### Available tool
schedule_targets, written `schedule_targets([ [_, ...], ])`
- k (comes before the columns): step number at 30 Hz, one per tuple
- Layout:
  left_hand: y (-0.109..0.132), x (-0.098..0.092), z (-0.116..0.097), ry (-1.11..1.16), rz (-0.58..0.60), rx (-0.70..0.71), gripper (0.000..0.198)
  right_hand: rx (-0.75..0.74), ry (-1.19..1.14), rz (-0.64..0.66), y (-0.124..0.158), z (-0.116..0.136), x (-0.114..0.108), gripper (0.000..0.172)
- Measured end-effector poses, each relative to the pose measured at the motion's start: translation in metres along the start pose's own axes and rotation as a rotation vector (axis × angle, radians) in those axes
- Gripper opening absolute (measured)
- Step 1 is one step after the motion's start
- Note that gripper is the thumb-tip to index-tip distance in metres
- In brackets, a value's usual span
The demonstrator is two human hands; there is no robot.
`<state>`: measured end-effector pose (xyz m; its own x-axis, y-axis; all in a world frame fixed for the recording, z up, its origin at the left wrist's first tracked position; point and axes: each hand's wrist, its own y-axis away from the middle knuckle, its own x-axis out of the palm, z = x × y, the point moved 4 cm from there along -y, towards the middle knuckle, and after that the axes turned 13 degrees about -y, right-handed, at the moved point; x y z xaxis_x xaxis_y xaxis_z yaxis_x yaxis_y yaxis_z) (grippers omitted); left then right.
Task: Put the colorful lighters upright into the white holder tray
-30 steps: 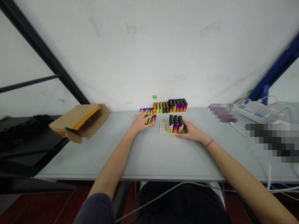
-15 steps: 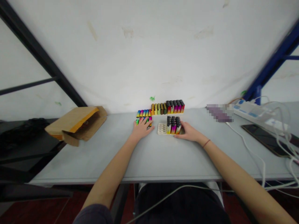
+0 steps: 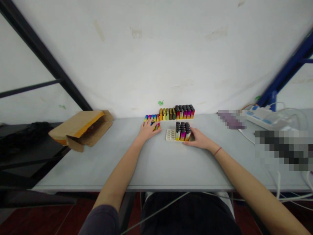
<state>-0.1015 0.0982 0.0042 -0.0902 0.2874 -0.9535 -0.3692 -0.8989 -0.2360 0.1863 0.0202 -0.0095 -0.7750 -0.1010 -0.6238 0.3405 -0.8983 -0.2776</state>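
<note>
My left hand [image 3: 147,130] rests with spread fingers over colourful lighters [image 3: 157,126] that lie in rows at the back of the table; its palm hides part of them. My right hand [image 3: 199,138] grips the right end of a white tray [image 3: 170,135], thumb at the near side and fingers behind. Several black-topped lighters [image 3: 183,132] stand upright in the tray's right part, while the holes on its left are bare.
By the wall stand yellow-and-brown lighters [image 3: 167,114] and a block of black-topped lighters [image 3: 185,112]. An open cardboard box [image 3: 80,129] lies at left. On the right are a white power strip [image 3: 262,117], cables [image 3: 278,186] and a blurred-out purple item [image 3: 231,119].
My left hand has slid slightly farther back over the lying lighters. The right hand keeps its hold on the tray, and the view has shifted a little.
</note>
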Motion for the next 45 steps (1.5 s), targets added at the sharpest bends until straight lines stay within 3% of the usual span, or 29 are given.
schedule_targets([
  [5,-0.003,0.000,0.011,0.021,0.005,-0.029,0.068,-0.005,0.001,-0.011,0.000,0.002,0.000,0.075],
  [12,0.008,-0.002,0.029,0.113,0.140,-0.017,0.078,-0.009,-0.011,-0.023,0.001,0.001,0.000,0.071],
  [22,-0.001,0.005,0.017,0.141,0.103,-0.105,0.085,0.006,0.002,-0.004,0.001,0.001,-0.001,0.075],
  [30,0.003,-0.003,0.008,0.115,0.093,-0.026,0.053,-0.007,-0.006,-0.003,0.001,0.003,-0.002,0.074],
  [38,0.003,0.000,0.012,0.139,0.086,-0.005,0.053,-0.008,-0.001,-0.014,0.001,-0.001,-0.001,0.077],
  [42,0.004,-0.012,0.005,0.138,0.027,-0.016,0.061,-0.001,0.007,0.001,0.000,-0.001,0.000,0.076],
  [45,0.002,-0.031,-0.021,0.286,-0.049,0.087,0.072,-0.026,-0.007,0.006,0.000,0.001,0.001,0.074],
])
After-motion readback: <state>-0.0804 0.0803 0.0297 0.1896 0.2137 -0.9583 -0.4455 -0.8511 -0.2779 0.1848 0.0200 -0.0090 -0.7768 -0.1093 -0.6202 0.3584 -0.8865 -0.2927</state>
